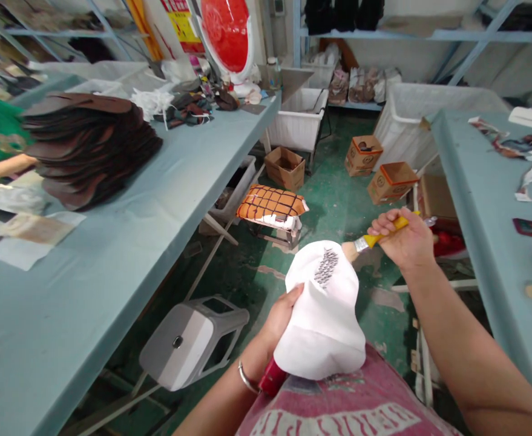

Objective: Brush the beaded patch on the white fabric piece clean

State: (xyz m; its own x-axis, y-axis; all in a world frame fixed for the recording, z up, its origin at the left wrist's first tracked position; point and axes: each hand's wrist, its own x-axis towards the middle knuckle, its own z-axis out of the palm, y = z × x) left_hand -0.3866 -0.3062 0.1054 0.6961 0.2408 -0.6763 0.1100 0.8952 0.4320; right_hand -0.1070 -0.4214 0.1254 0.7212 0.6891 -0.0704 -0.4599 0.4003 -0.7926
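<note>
A white rounded piece of fabric or leather (320,339) with a dark stitched-looking patch near its top lies over my lap. My left hand (280,316) grips its left edge, the thumb on top and the other fingers hidden beneath. Up at the right, my right hand (406,241) is wrapped around the yellow handle of a paintbrush (374,238). The brush's pale bristles point left, at the upper right edge of the white piece; whether they touch it I cannot tell. Something red partly shows beside my left wrist.
On the left table (170,200) stands a tall stack of dark brown pieces (88,145); a person in green sits beyond it. A grey stool (179,345), a cushioned orange seat (270,203) and cardboard boxes (390,183) stand on the green floor. Another table (479,181) runs along the right.
</note>
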